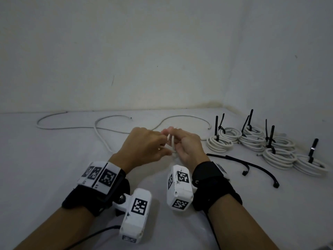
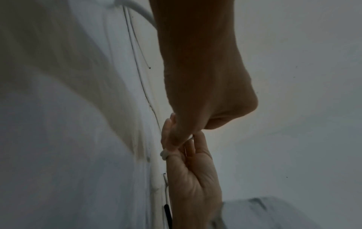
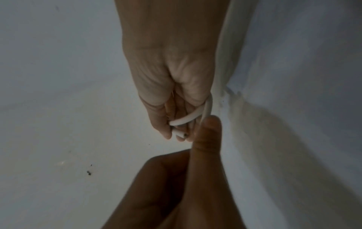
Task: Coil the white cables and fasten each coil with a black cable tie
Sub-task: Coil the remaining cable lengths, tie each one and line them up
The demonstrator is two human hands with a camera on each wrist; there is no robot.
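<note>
Both hands meet above the middle of the white surface and hold a small loop of white cable between them. My left hand has its fingers curled round the loop, and the cut cable end pokes out past its fingertips. My right hand pinches the same cable from the right, its thumb pressed against the strand. The left wrist view shows only a bit of cable beside the right hand. The rest of this cable trails away to the back left.
Several white coils, each bound with an upright black tie, are grouped at the right. Two loose black cable ties lie just right of my right wrist. More loose white cable curves along the back, near the wall.
</note>
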